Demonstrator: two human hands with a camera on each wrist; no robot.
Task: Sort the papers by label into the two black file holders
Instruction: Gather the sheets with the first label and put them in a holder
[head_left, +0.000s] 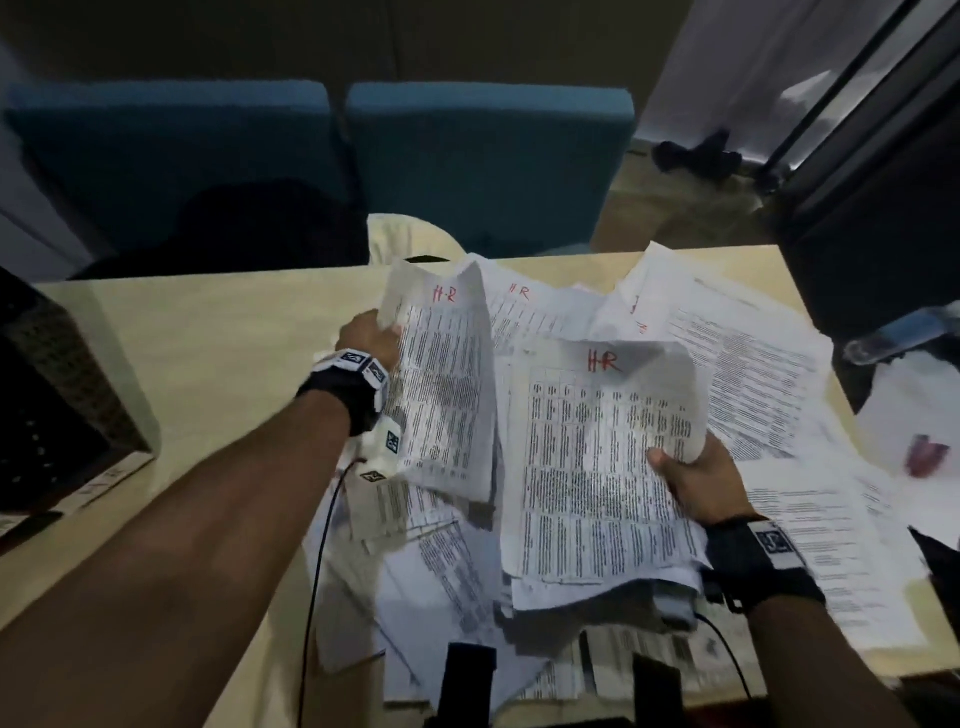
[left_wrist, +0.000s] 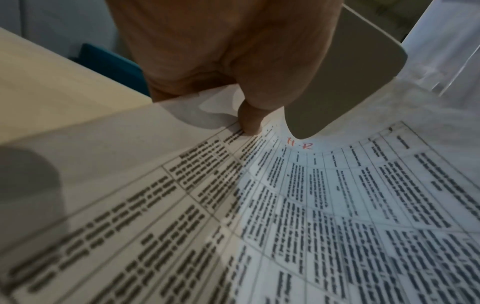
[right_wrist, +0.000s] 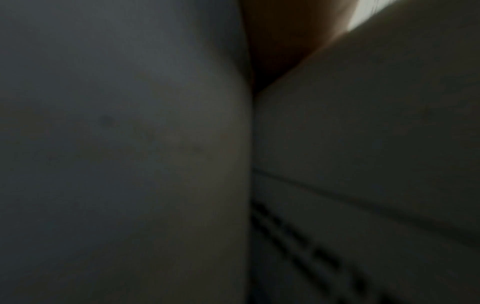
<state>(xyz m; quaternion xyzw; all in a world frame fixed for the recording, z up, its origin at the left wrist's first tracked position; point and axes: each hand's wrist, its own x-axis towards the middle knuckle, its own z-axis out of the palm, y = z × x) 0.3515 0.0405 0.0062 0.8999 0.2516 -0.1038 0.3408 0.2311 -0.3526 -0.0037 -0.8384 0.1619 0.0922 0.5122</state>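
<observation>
Far left edge of worktop (head_left: 218, 332): one black file holder (head_left: 47, 405), mesh-sided; the second holder is not identifiable in any view.

Left hand (head_left: 371, 332): grip closed on the upper left edge of a sheet marked "HR" in red (head_left: 447, 384), lifted and curling.

Right hand (head_left: 696, 480): thumb on top, grip closed on the right edge of a second "HR" sheet (head_left: 602, 467), held over the loose pile of papers (head_left: 779, 426) covering the worktop's right half.

Risks, judged: both sheets are held by one edge only, so they may buckle or tear; the pile overhangs the near edge and could slide off if dragged.

Views: left wrist shows thumb tip (left_wrist: 249, 121) pressing the sheet near its red label; head view hides this. Right wrist is dark, shows nothing usable.
</observation>
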